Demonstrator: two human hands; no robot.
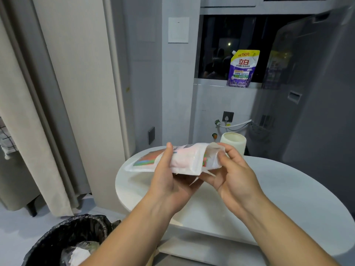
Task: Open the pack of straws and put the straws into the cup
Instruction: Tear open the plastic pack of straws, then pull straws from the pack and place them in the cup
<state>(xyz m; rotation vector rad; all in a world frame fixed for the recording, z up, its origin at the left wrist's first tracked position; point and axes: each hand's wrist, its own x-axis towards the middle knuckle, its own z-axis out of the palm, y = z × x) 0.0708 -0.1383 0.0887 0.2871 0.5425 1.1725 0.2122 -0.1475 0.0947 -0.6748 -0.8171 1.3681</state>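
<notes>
1. Well, on my head-camera feed the pack of straws point(184, 160) was held in the air, lying roughly level. It was just in front of the cup point(233, 144) and reached off to the cup's left, above the white desk point(288, 189).
2. The left grip point(169, 175) was clasped round the pack's middle, left of the cup, with the thumb over the top and the fingers underneath.
3. The right grip point(230, 173) pinched the pack's mouth end between thumb and fingers, directly in front of the cup. I could not tell from my view whether that end touched the cup.
4. The mouth end gaped, and the tips of the coloured straws point(205, 162) showed inside it. They were too small for me to count. A loose white strip of wrapper hung beneath that end.
5. The cup itself was pale and upright, and it stood on the desk's far edge.
6. A purple detergent pouch point(243, 69) stood on the window ledge above and behind the cup.
7. A dark wall socket point(228, 116) sat on the wall just behind the cup, and a tall grey appliance point(317, 93) rose to the cup's right.
8. A bin point(67, 240) with a black liner stood on the floor well to the cup's near left, and a beige curtain point(38, 112) hung far to the cup's left.
</notes>
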